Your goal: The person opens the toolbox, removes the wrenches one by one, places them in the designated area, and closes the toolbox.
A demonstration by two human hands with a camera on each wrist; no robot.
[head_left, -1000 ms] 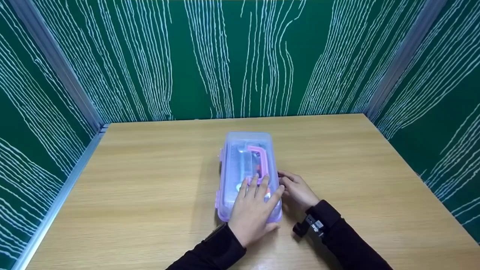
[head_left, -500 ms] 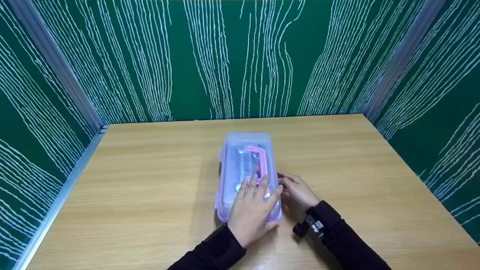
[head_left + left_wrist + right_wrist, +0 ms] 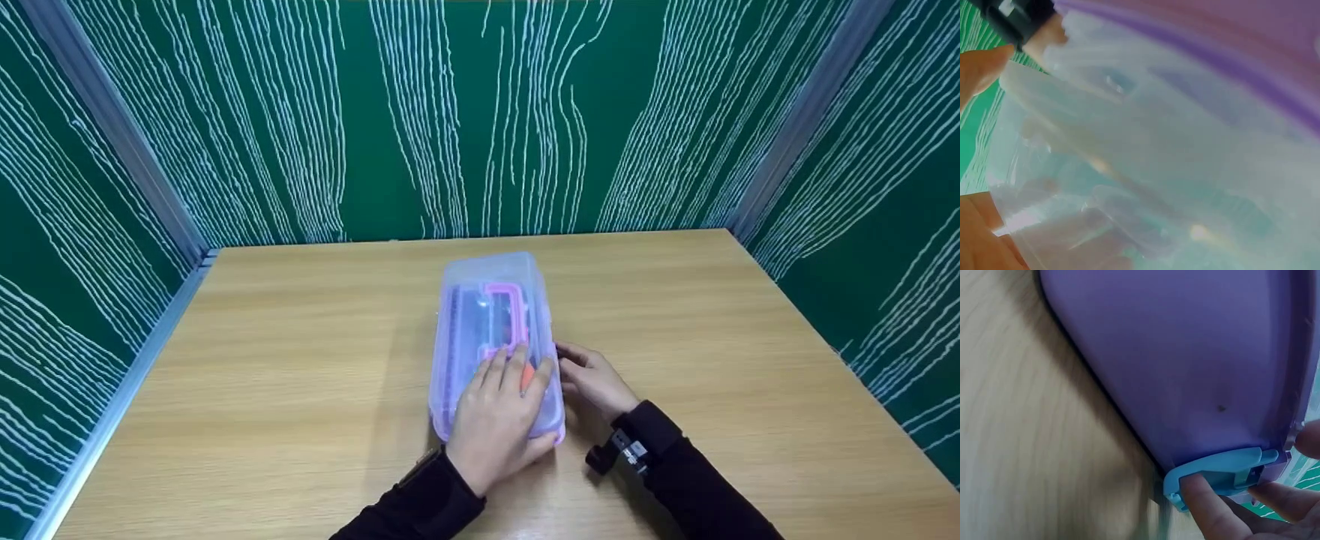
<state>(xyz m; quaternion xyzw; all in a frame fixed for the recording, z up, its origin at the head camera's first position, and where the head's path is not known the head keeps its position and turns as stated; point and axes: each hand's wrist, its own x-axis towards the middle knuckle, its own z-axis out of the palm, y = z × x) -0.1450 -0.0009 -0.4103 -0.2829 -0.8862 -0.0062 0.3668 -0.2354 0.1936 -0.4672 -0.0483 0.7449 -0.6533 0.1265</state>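
Observation:
A purple plastic storage box [image 3: 1185, 354] stands lengthwise on the table, its clear lid [image 3: 461, 337] tilted with the right side raised. The lid carries a pink handle [image 3: 517, 311]. My left hand [image 3: 493, 420] holds the lid near its front end, fingers over the top and thumb at the edge; through the clear plastic the left wrist view shows those fingers [image 3: 979, 230]. Beside the box, my right hand [image 3: 598, 384] grips a blue latch [image 3: 1213, 464] on its side with curled fingers. Something orange [image 3: 527, 375] shows through the lid; the other contents are blurred.
The wooden table [image 3: 300, 360] extends to both sides of the box. Green panels [image 3: 397, 150] with white wavy lines enclose the back and sides, joined by metal posts [image 3: 112, 120]. A small camera [image 3: 626, 450] sits on the right wrist.
The lid has come up on its right side and shifted slightly left, tilting away from the latch. My left hand has moved left with it. My right hand has stayed put.

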